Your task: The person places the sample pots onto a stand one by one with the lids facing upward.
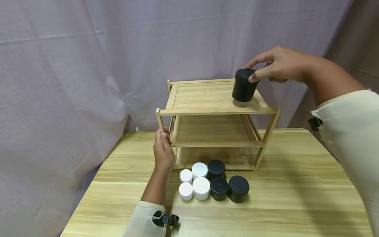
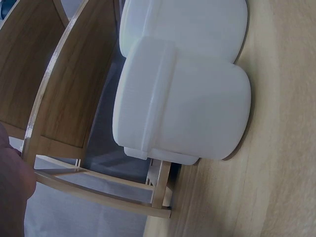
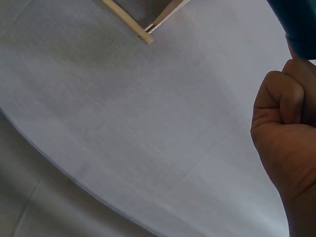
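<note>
My right hand [image 1: 281, 64] pinches a black lidded jar [image 1: 243, 87] by its lid, between thumb and fingers. The jar is slightly tilted over the right end of the top shelf of a three-tier wooden rack [image 1: 204, 95], a faint shadow beneath it. In the right wrist view that hand [image 3: 284, 118] shows curled fingers, the dark jar [image 3: 298, 29] at the upper corner. My left hand [image 1: 163, 151] grips the rack's left side near the middle shelf. In front of the rack stand several white jars [image 1: 201, 189] and three black jars [image 1: 238, 189].
The jars stand close together on a wooden table [image 1: 296, 197]. A pale curtain [image 1: 192, 39] hangs behind the rack and along the left. Close to the left wrist camera, a white jar [image 2: 197, 103] stands near the rack's lower frame [image 2: 160, 185].
</note>
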Action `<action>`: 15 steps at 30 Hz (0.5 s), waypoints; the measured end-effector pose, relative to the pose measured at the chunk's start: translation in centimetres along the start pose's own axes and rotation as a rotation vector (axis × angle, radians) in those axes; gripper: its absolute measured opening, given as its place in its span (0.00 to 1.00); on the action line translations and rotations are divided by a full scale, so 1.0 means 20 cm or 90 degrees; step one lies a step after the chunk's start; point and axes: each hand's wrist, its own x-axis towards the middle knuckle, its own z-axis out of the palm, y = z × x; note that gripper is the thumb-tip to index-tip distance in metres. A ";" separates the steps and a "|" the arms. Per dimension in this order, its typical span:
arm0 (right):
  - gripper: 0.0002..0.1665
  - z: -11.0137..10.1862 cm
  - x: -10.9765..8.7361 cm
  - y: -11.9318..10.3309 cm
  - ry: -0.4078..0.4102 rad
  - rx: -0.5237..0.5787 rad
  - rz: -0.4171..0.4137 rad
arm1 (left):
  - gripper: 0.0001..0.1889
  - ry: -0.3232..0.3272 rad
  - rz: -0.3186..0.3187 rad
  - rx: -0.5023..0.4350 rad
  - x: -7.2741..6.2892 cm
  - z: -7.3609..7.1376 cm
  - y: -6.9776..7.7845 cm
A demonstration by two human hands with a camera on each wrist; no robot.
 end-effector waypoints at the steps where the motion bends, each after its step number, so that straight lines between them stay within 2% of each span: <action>1: 0.37 0.00 0.01 0.00 -0.001 -0.003 0.006 | 0.15 0.001 0.001 0.001 0.00 0.00 0.00; 7: 0.41 -0.01 0.09 0.03 -0.011 0.027 0.040 | 0.15 0.000 -0.002 0.000 0.00 0.00 0.00; 15: 0.46 -0.05 0.13 0.05 -0.007 0.037 0.075 | 0.15 0.001 0.000 -0.002 0.00 0.01 0.00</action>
